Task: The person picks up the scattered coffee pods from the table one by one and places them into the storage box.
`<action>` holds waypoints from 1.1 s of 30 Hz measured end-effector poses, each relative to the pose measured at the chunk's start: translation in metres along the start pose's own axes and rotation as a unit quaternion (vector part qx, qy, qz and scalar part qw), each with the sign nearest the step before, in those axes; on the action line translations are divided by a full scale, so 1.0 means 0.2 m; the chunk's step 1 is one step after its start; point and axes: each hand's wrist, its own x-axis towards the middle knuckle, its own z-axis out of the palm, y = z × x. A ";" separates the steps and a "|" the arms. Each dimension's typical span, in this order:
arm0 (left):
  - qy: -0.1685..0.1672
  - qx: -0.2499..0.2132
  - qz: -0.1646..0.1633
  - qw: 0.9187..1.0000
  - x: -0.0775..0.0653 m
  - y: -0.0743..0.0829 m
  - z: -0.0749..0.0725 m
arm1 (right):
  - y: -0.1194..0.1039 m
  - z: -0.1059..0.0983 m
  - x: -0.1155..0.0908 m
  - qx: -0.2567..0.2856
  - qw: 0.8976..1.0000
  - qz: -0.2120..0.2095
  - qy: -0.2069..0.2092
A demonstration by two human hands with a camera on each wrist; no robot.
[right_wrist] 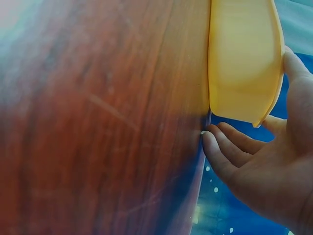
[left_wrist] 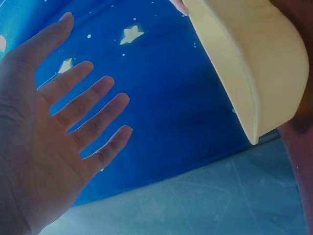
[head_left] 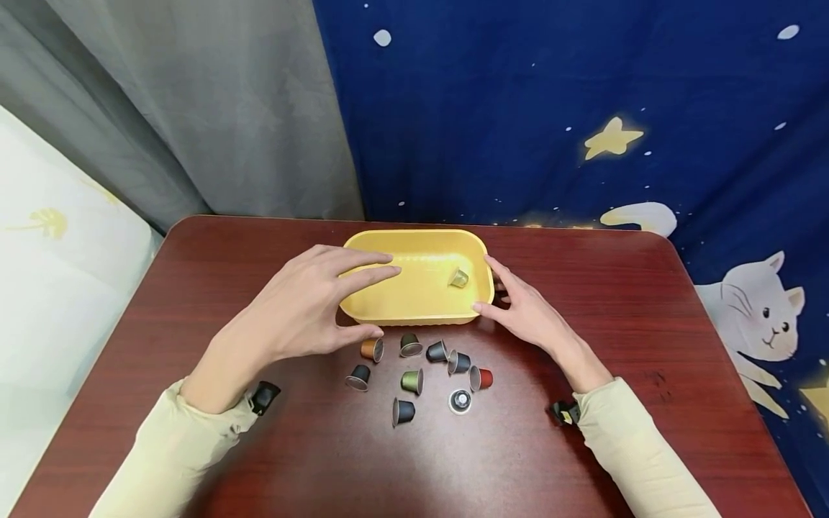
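Note:
A yellow plastic basin [head_left: 414, 298] stands on the table with one gold coffee capsule [head_left: 460, 278] lying inside near its right end. My left hand [head_left: 311, 298] hovers over the basin's left end, its fingers spread and holding nothing; the left wrist view shows the bare palm. At the other end, my right hand [head_left: 527, 309] touches the rim with thumb and index finger spread around the corner. Its other fingers hang loosely beside the basin wall in the right wrist view. In front of the basin lie several capsules, including an orange one [head_left: 372, 350], a green one [head_left: 411, 381] and a red one [head_left: 481, 378].
The dark red wooden table [head_left: 615, 288] has rounded far corners. A grey curtain [head_left: 259, 108] and a blue star-patterned curtain [head_left: 486, 108] hang behind it. A silver-rimmed capsule [head_left: 460, 401] and a black one [head_left: 403, 411] lie nearest the front.

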 end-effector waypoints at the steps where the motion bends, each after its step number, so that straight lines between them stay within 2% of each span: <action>1: 0.000 -0.001 0.001 1.000 -0.01 0.00 0.00 | 0.00 0.00 0.00 0.001 1.000 -0.001 0.001; 19: -0.005 -0.012 -0.009 1.000 -0.16 0.06 0.02 | 0.01 0.00 0.00 0.007 1.000 0.002 -0.002; 33: -0.036 -0.031 -0.035 0.998 -0.25 0.08 0.13 | 0.00 0.01 0.00 0.016 1.000 -0.004 0.000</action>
